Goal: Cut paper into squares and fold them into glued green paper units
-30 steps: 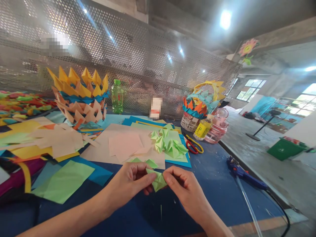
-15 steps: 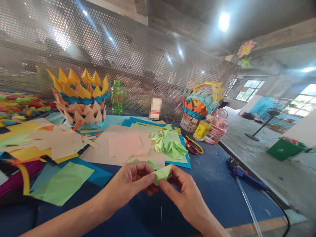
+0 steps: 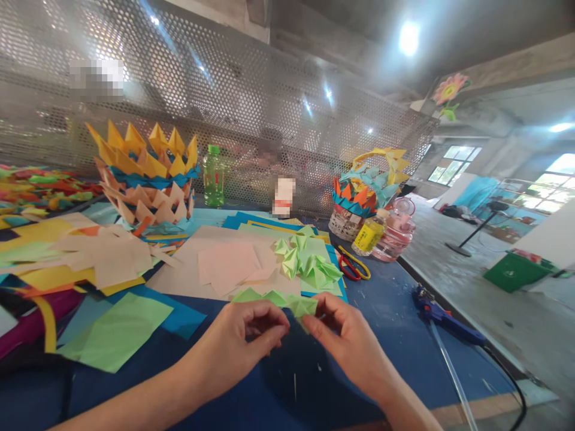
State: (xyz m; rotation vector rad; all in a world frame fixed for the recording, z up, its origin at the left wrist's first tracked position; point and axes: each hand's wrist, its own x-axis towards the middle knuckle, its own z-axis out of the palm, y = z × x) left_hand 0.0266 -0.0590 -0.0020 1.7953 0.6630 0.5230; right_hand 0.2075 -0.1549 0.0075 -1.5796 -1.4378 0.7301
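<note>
My right hand [image 3: 348, 335] pinches a small, light-green folded-paper piece [image 3: 302, 306] between thumb and fingers, just beyond my left hand's fingertips and to their right. Its matte surface shows creases and flat, angled faces. My left hand [image 3: 247, 335] is curled, apart from it; I cannot tell whether thumb and fingertips meet. Pointed light-green folded-paper shapes [image 3: 320, 272] lie beyond my right hand.

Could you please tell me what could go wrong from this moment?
The green folded paper might slip or lose its shape, since the right hand pinches it at one side.
The left hand might brush the other green pieces lying just beyond it.
The blue glue gun lies near the edge of the table; a tug on its black cord could drag it off.
</note>
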